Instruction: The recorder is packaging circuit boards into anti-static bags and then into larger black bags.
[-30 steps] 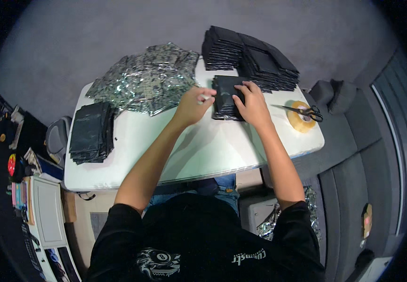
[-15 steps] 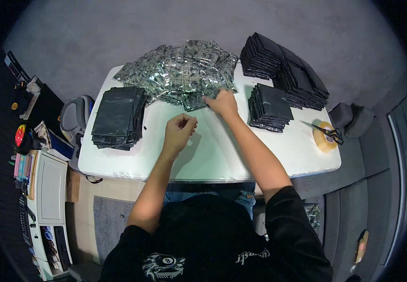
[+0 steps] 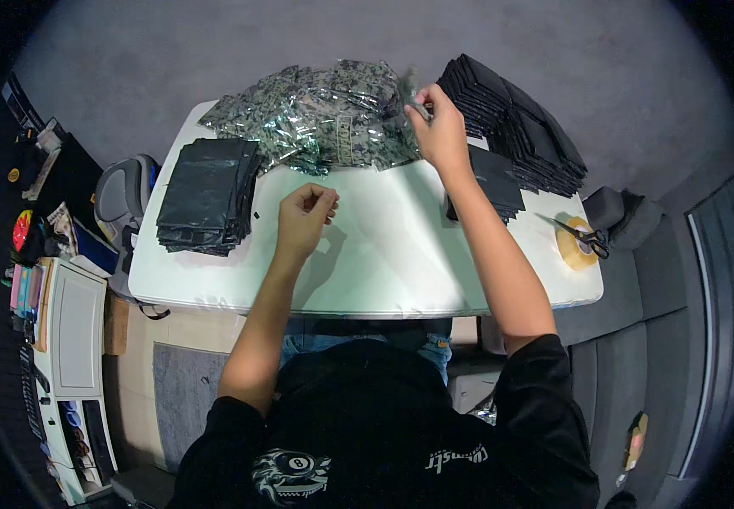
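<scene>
A heap of camouflage-patterned packets in glossy clear plastic (image 3: 299, 119) lies along the far side of the white table (image 3: 367, 254). At the heap's right end, my right hand (image 3: 441, 131) pinches one camouflage packet (image 3: 410, 97) by its edge and lifts it upright. My left hand (image 3: 303, 222) hovers over the table just in front of the heap, fingers curled to the thumb, nothing visible in them. To its left stands a stack of flat black plastic packages (image 3: 207, 195).
At the right, a shorter black stack (image 3: 494, 178) is partly hidden by my right forearm, with taller rows of black packages (image 3: 519, 127) behind it. Scissors (image 3: 587, 240) rest on a tape roll (image 3: 572, 250) near the right edge. A grey sofa (image 3: 617, 356) stands beyond.
My right hand has moved away from me and to the right, from the heap's front edge to its right end, and now raises a packet. My left hand stays curled in nearly the same place.
</scene>
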`<state>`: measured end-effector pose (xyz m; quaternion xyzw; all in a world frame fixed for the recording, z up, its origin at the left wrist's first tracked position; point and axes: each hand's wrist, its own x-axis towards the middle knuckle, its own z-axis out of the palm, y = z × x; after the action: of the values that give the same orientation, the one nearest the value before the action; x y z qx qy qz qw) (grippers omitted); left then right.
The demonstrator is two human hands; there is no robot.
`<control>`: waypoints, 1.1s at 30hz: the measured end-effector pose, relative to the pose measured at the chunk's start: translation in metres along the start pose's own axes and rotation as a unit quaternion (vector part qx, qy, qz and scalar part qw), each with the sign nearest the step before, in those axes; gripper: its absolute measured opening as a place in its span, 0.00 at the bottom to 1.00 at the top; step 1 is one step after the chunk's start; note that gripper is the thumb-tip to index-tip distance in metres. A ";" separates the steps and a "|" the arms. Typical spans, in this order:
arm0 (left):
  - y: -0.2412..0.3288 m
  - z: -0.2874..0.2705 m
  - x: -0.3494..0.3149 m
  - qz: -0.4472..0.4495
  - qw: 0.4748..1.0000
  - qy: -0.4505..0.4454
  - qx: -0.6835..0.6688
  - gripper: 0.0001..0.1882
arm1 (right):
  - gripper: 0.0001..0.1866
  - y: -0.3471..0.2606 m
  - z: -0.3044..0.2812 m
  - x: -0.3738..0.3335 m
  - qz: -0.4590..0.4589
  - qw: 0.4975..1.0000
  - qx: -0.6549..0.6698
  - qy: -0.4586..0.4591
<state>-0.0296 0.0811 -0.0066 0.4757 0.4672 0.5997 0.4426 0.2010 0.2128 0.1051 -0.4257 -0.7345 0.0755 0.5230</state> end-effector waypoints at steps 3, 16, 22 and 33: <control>0.005 -0.002 -0.008 0.026 1.000 0.015 0.008 0.09 | 0.13 -0.024 -0.017 -0.040 -0.118 0.990 -0.048 -0.055; 0.018 0.022 -0.034 0.180 0.878 -0.117 0.428 0.30 | 0.24 -0.013 0.001 -0.142 -0.027 0.965 -0.039 -0.258; -0.022 0.042 -0.026 0.097 0.784 -0.176 0.587 0.48 | 0.39 0.020 0.039 -0.158 -0.072 0.886 -0.209 -0.407; -0.020 0.041 -0.031 0.102 0.764 -0.154 0.619 0.48 | 0.39 0.019 0.037 -0.155 -0.053 0.879 -0.215 -0.423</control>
<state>0.0177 0.0600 -0.0264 0.7773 0.6107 0.1409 0.0542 0.1946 0.1273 -0.0310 -0.4160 -0.9053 0.0608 0.0613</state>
